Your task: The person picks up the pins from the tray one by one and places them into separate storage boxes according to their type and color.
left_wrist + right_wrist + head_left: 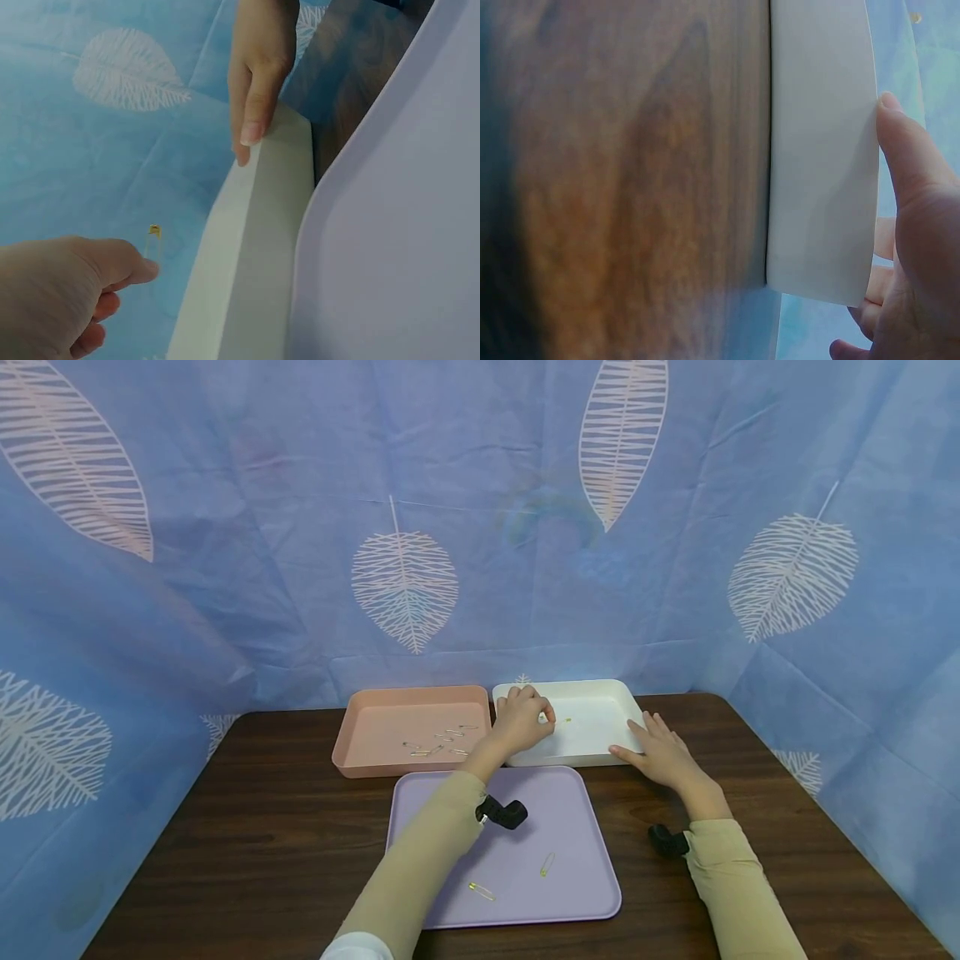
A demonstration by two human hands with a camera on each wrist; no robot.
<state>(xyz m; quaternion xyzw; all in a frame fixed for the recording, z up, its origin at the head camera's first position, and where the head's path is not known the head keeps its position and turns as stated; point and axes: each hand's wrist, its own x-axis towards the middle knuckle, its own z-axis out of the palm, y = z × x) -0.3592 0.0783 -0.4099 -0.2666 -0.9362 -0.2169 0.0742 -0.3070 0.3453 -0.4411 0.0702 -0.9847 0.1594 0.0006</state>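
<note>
Between thumb and finger my left hand pinches a gold safety pin, over the left part of the white tray. A small yellow bit shows just right of these fingertips in the head view; whether it is the same pin I cannot tell. My right hand rests at the white tray's front right corner, fingers spread and fairly straight, thumb touching the front rim. On the purple tray lie two gold safety pins, one near the front and another to its right.
A pink tray stands left of the white one, with several silver safety pins on its right side. The dark wooden table bears all three trays. Blue leaf-patterned cloth hangs behind and at both sides.
</note>
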